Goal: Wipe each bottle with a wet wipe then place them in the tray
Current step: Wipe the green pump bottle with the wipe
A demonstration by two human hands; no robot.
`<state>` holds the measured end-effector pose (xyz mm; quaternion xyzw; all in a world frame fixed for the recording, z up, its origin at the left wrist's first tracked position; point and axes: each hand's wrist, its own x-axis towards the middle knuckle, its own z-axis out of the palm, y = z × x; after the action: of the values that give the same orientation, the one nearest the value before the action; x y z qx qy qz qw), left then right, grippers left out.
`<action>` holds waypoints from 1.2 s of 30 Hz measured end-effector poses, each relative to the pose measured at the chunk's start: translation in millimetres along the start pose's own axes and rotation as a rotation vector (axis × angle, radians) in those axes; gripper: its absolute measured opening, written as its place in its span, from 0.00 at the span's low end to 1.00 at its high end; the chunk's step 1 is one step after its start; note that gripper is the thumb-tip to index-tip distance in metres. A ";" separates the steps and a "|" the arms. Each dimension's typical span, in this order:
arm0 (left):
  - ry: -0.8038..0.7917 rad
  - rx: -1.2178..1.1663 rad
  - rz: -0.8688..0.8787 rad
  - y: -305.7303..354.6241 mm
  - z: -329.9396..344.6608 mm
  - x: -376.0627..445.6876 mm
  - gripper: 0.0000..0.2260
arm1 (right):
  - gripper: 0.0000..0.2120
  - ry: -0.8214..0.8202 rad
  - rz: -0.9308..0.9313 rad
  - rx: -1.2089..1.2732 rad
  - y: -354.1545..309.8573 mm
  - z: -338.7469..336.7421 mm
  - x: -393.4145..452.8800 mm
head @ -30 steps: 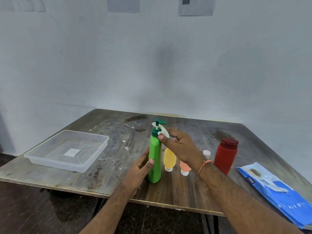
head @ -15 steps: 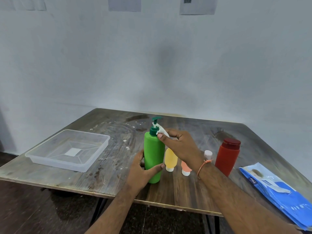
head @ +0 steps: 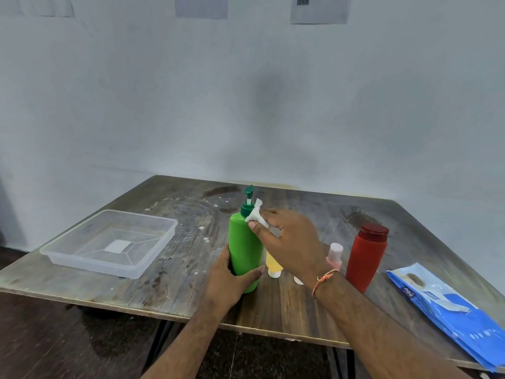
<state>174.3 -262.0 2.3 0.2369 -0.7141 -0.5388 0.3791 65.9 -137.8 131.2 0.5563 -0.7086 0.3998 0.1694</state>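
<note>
We grip green pump bottle (head: 244, 250) low with left hand (head: 230, 280) | right hand (head: 289, 242) pinches wet wipe (head: 256, 214), now dropped from pump to shoulder | body unwiped, tray (head: 68, 255) at 9 o'clock bare.

We read one text only: "mee" in small white letters on a dark patch of the flat blue plastic wipes packet (head: 448, 307) lying at the right edge of the worn wooden tabletop (head: 169, 274). The white resealable flap on that packet carries print too small for us to read. High on the pale wall, a grey paper sheet (head: 319, 9) bears a dark code-like square, blurred, unreadable. We find no legible label on the bottles or the tray.
</note>
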 end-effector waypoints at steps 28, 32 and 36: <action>0.002 0.128 -0.010 -3.1 -1.2 2.1 0.30 | 0.09 -0.048 -0.206 0.077 -1.0 -28.6 73.1; -0.014 0.153 -0.010 3.2 -1.9 -0.4 0.28 | 0.11 0.140 -0.431 -0.126 4.2 -21.7 59.3; -0.030 0.168 -0.008 7.8 -2.6 -2.4 0.30 | 0.14 0.166 -0.581 -0.342 9.9 -3.3 25.0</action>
<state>178.3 -259.4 9.4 0.2629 -0.7613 -0.4818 0.3451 48.0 -151.0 146.7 0.6637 -0.5613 0.2543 0.4240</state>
